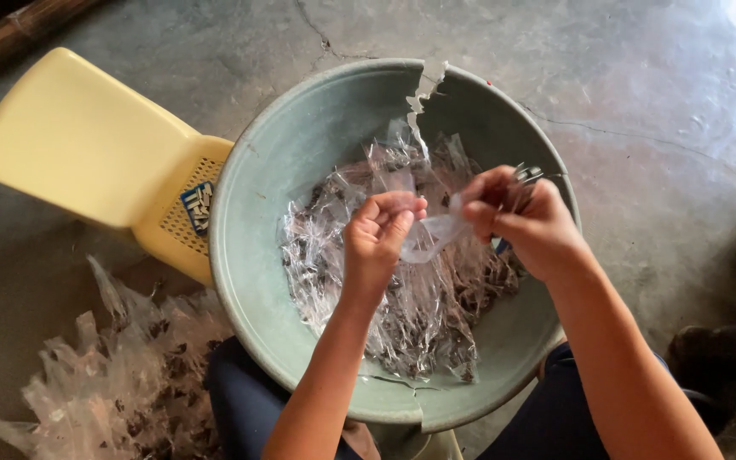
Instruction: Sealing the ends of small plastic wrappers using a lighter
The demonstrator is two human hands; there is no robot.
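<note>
— What can't you make out here?

— Quite a bit. The heap in the green basin (pixel 249 255) is a tangle of clear plastic wrappers (pixel 419 315) with dark bits among them; I can't count the wrappers or tell what the dark bits are. A thin metal thing (pixel 528 174) pokes out behind the right hand (pixel 526 226), mostly hidden, so I can't name it. The person's forearms run off the bottom edge, and the dark-clothed knees under the basin are only partly seen.

— Counts?

— Two hands, one basin, one pale yellow plastic stool (pixel 78 145) lying on its side at upper left, and one second pile of clear wrappers (pixel 112 375) on the concrete floor (pixel 641 102) at lower left, cut off by the frame. The basin rim shows two breaks: one crack at the top and one at the bottom edge.

— Any labels?

— One small blue and white sticker (pixel 198 207), roughly rectangular, on the perforated part of the stool beside the basin rim.

— And the hands?

— The left hand (pixel 381 234) is curled nearly closed, its fingertips pinching one end of a single clear wrapper (pixel 432 234). The right hand's fingers are bent in too, thumb and forefinger nipping the wrapper's other end. That wrapper is held stretched between the two hands, above the middle of the basin and just over the heap.

— Anything at the edges?

— A dark shape at far right and a brownish wooden strip at the top left corner, both cut off.
</note>
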